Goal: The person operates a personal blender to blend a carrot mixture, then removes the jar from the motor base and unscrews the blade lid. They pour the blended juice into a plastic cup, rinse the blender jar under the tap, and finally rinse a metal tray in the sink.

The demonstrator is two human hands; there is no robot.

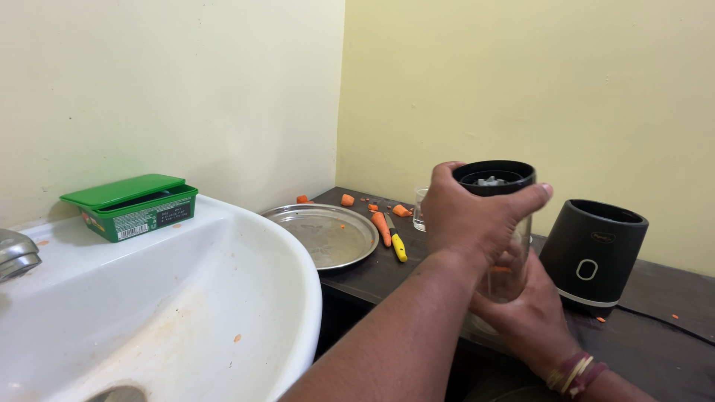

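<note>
Pale yellow walls meet in a corner above a dark wooden counter [655, 350], with a white sink [246, 298] filling the near left. Over the counter's front edge, both hands hold a clear blender jar [510, 260] that carries a black blade cap [494, 177] on top. The left hand [469, 219] is wrapped around the jar's upper part just under the cap, fingers curled round its far side and the thumb stretched across the front toward the right, closed firmly on it. The right hand [532, 313] cups the jar from below and behind, fingers closed around its lower part, with bangles [575, 372] at the wrist. Orange pieces show through the jar's wall between the two hands. Just beside the jar on the right stands the black blender base [592, 253], apart from it and with its top open. Behind the left hand lie a round steel plate [328, 234], a whole carrot [381, 227] and a yellow-handled knife [398, 244] side by side, a small glass [421, 208], and carrot scraps near the wall. On the sink's rim rests a green soap box [132, 205] with its lid ajar, and a tap [16, 254] shows at the far left.
</note>
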